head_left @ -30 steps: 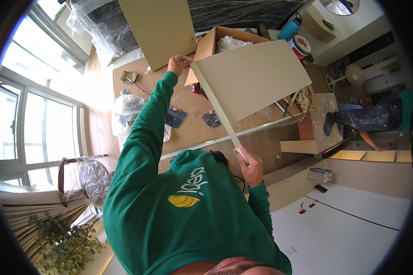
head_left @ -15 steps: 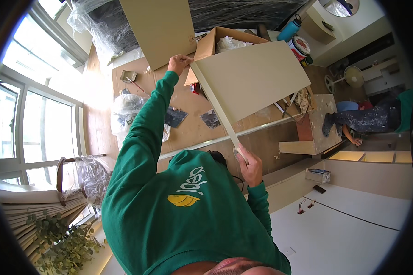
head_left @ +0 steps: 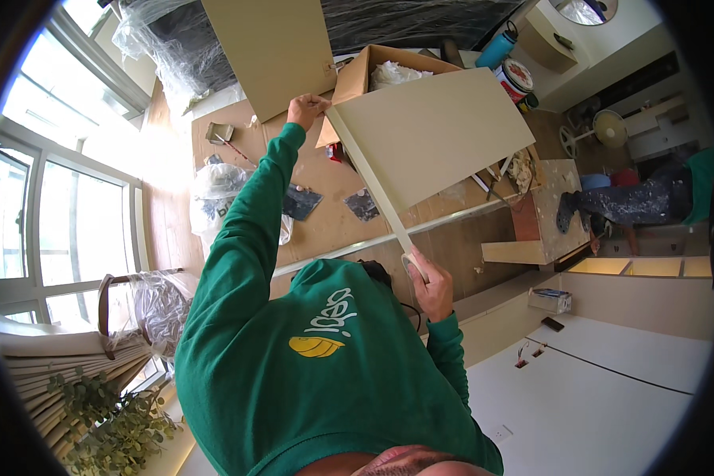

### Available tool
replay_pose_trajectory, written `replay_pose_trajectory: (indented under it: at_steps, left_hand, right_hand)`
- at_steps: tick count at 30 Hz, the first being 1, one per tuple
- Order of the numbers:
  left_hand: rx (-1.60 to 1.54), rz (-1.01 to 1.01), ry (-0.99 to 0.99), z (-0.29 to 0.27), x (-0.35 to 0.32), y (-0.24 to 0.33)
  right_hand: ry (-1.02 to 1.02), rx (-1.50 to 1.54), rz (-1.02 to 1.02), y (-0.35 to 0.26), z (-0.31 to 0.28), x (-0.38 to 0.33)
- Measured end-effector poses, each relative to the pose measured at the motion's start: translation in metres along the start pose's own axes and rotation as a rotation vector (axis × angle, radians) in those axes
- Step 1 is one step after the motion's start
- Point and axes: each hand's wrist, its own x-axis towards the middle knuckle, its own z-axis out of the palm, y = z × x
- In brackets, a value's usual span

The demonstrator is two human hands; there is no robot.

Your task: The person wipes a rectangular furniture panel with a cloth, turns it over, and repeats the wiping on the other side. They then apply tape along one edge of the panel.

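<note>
A beige board (head_left: 440, 131) lies tilted in front of me, over part of an open cardboard box. Along its left edge runs a pale strip of tape (head_left: 370, 181), stretched from the far corner back toward me. My left hand (head_left: 308, 111) reaches out to that corner, its fingers closed on the end of the strip. Nearer my body, my right hand (head_left: 433, 287) grips the tape roll (head_left: 411, 266), from which the strip extends past the board's near corner.
Another beige panel (head_left: 270, 55) stands beyond my left hand. The cardboard box (head_left: 355, 78) holds white wrapping. Putty blades (head_left: 301, 202) and a plastic bag (head_left: 218, 194) lie on the cardboard-covered surface. At right are a paint can (head_left: 516, 77), a blue bottle (head_left: 496, 51) and a co-worker's legs (head_left: 635, 196).
My hands, the tape and the board keep nearly the same positions; the view shifts slightly. The co-worker's hand at right has moved from the cabinet edge.
</note>
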Motion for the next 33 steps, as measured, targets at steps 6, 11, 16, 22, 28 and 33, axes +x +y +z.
replay_pose_trajectory:
  at_steps: [6, 11, 16, 22, 28, 33]
  left_hand:
    - [-0.005, 0.011, 0.006, -0.003, 0.003, -0.008]
    - [-0.010, 0.003, 0.002, -0.001, 0.003, -0.007]
    - [-0.053, 0.010, -0.005, 0.000, 0.001, -0.007]
    - [-0.061, -0.017, 0.011, 0.000, -0.001, -0.007]
    - [-0.137, -0.047, 0.020, 0.004, -0.007, 0.000]
    - [-0.222, -0.115, 0.014, 0.006, -0.011, 0.001]
  right_hand:
    - [-0.001, 0.002, -0.003, -0.001, -0.001, 0.001]
    - [0.007, 0.011, -0.007, -0.002, -0.001, 0.001]
    - [0.003, 0.010, -0.004, -0.002, -0.001, 0.001]
    - [0.006, 0.011, -0.023, 0.000, 0.000, 0.002]
    - [-0.035, -0.060, -0.009, -0.002, -0.003, 0.001]
    - [-0.070, -0.022, 0.036, -0.009, -0.005, 0.003]
